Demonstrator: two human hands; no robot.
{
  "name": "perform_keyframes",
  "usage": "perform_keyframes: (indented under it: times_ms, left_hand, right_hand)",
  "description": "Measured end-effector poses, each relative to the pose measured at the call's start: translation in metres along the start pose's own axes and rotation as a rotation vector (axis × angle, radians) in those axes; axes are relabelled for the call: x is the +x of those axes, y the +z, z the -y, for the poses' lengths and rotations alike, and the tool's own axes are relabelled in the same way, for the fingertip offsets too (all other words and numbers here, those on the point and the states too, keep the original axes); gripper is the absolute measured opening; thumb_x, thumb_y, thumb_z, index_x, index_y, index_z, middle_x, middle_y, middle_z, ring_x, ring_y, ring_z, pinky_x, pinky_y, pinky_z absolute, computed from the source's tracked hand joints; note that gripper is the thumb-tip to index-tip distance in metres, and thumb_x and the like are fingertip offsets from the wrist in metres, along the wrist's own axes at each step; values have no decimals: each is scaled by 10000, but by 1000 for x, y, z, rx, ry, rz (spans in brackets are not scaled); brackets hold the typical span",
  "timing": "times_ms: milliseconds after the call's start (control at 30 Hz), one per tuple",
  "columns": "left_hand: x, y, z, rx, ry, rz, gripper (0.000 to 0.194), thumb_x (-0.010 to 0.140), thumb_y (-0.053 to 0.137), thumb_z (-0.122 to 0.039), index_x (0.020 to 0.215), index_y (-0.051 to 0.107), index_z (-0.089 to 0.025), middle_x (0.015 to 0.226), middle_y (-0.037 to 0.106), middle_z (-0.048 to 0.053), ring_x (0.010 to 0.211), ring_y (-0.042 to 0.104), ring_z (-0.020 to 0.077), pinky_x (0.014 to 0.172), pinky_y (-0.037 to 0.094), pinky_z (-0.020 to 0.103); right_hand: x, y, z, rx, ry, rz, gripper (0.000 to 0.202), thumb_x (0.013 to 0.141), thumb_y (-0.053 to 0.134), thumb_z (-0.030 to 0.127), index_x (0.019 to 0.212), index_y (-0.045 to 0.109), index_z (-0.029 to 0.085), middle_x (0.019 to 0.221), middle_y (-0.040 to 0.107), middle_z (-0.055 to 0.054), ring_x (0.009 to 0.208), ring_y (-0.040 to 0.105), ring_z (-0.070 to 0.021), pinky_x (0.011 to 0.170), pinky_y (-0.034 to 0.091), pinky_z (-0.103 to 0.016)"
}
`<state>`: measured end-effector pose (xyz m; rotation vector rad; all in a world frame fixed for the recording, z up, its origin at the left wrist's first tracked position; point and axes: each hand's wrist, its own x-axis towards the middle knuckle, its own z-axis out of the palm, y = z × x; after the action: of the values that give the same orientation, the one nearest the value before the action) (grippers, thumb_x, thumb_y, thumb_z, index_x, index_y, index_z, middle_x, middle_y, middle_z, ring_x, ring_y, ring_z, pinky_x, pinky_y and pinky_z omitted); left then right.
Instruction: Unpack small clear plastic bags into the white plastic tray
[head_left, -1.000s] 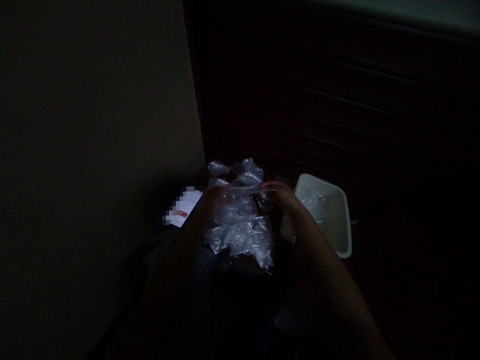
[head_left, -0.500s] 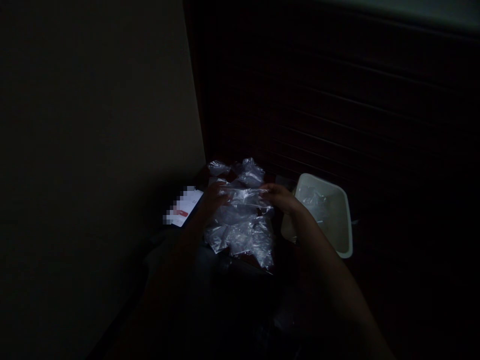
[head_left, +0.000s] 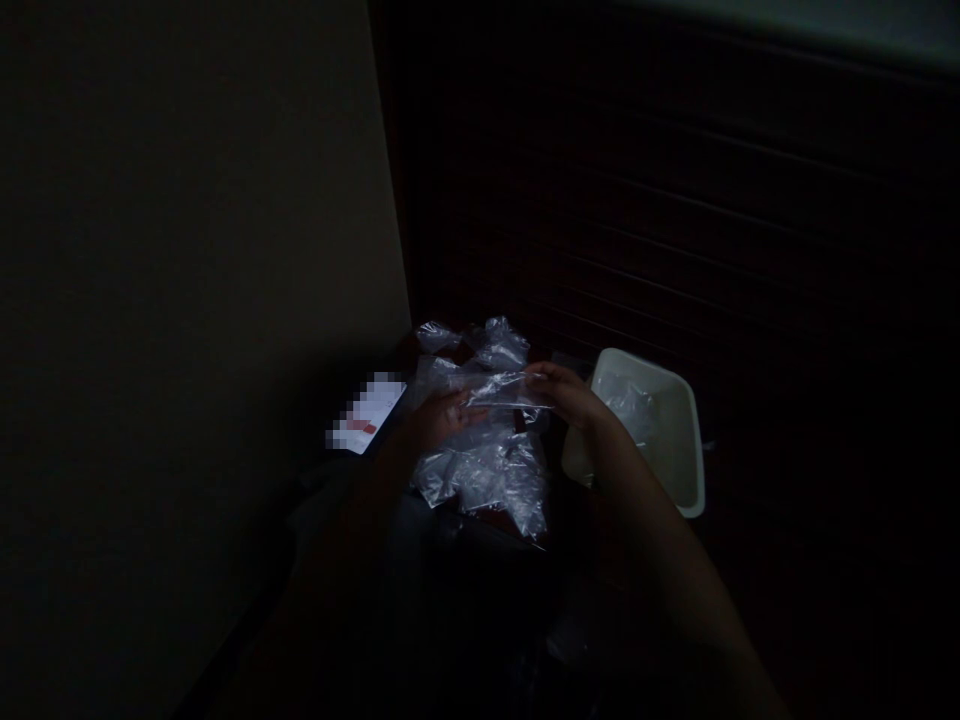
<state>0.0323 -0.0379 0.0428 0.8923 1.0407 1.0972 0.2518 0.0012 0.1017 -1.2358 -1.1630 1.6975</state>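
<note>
Left hand: my feed shows the left hand (head_left: 439,418) partly unfolded, its fingers against the near left edge of the plastic – whether it pinches, I cannot tell.
Right hand: the right hand (head_left: 566,390) grips the other end between thumb and fingers.
Held plastic bag: the transparent plastic bag (head_left: 501,388) lies flattened into a strip between both hands, above the loose ones. I judge it very light, limp and slippery, easily creased; I would hold it at its two short ends, keeping it lightly taut.
Near bags: crumpled transparent bags (head_left: 484,475) lie bunched below the hands.
Surface: dark and reddish-brown (head_left: 501,518) where it shows between them; its edges are lost to me.
Phone: a lit phone (head_left: 379,405) lies left of the left hand.
Tub: a white plastic tub (head_left: 686,450) stands right of the right hand, crumpled plastic (head_left: 628,400) inside.
Far bags: more crumpled bags (head_left: 501,342) lie beyond the hands.
Room: very dim – a plain wall (head_left: 262,200) at left, a dark panel (head_left: 637,200) with horizontal lines behind.
</note>
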Motion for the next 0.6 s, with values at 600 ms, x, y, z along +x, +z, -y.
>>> perform_keyframes:
  times_ms: [600]
  left_hand:
    - [1,-1,5,-389,-121,69,196,714,646,-185,876,543,-149,943,657,71,845,653,285,830,469,476]
  right_hand:
    - [-1,2,-1,-72,98,117,312,556,737,161,844,622,188,770,668,-3,661,607,-119,609,499,-239]
